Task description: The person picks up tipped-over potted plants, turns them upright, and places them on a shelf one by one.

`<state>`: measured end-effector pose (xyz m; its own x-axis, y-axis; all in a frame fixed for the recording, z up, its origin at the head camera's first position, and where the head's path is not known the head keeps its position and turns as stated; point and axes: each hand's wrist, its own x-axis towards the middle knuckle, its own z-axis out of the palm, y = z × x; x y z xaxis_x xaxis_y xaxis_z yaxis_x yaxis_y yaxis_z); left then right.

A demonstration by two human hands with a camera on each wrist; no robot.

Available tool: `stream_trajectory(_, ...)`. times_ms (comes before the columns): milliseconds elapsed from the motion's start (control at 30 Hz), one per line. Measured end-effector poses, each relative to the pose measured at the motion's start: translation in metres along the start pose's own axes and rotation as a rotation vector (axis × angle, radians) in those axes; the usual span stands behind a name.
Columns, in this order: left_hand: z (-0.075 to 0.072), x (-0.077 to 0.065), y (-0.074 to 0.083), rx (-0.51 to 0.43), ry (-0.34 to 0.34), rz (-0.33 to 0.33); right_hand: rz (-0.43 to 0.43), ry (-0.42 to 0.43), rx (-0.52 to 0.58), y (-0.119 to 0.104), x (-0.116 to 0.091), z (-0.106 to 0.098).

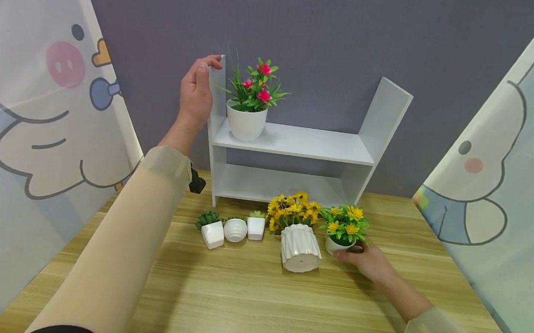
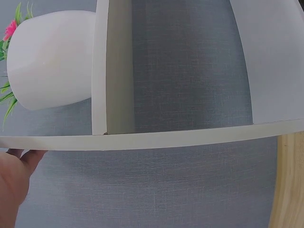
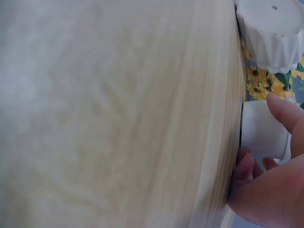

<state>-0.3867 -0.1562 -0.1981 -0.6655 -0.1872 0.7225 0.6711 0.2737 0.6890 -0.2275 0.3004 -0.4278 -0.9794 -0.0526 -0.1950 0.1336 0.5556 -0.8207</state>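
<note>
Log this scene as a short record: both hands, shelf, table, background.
Left hand: touches the left side panel of the white shelf, near its top
Right hand: holds the white pot with yellow flowers
Shelf: pink-flowered plant in a white pot, upright on the upper board, toward the left end
Table: wood-grain; left of the held pot, a fluted white vase on its side with yellow flowers; farther left, three small white pots
Background: dark gray wall between cartoon-printed sheets
</note>
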Motion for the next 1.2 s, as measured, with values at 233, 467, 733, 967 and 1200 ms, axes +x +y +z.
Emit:
stream_trajectory(233,0.0,0.0,0.001,0.015,-0.002,-0.009,0.013,-0.002,0.026,-0.001,0.0,-0.002)
stream_trajectory(467,-0.001,0.0,0.001,0.001,-0.001,-0.003,-0.006,0.009,0.026,-0.002,0.001,0.0)
stream_trajectory(733,0.001,0.002,-0.001,-0.014,0.003,0.003,0.003,0.013,0.041,-0.005,0.002,-0.004)
stream_trajectory(967,0.002,0.002,-0.001,-0.013,0.006,0.013,-0.031,0.02,-0.006,-0.024,0.001,-0.016)
stream_trajectory(1200,0.0,0.002,-0.001,-0.008,0.004,0.003,-0.099,0.061,-0.012,-0.051,-0.002,-0.022)
